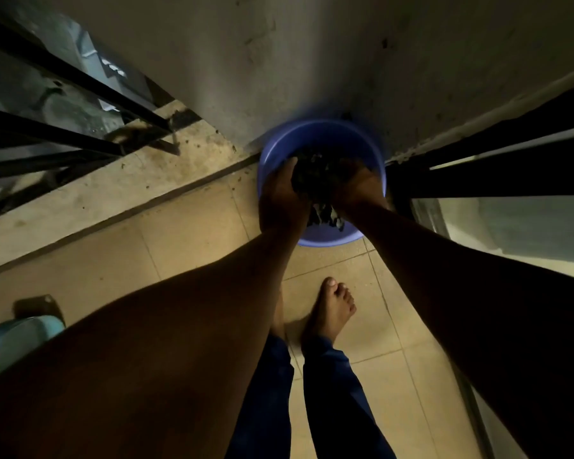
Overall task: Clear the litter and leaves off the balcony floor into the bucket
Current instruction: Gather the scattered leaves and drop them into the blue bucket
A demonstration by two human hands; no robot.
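Smooth blue plastic bucket [322, 140], matt beige floor tiles [193, 233], rough stained plaster wall [312, 54], black metal railing [63, 134]

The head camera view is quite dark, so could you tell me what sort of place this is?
Probably a narrow balcony: a tiled floor, a dark metal railing open to a drop, and a plastered wall.

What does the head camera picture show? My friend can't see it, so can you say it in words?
Two bare hands, the left hand and the right hand, hold a dark clump of leaves between them over a blue bucket on the tiled balcony floor. A bare foot stands below, and a dark railing runs at the left.
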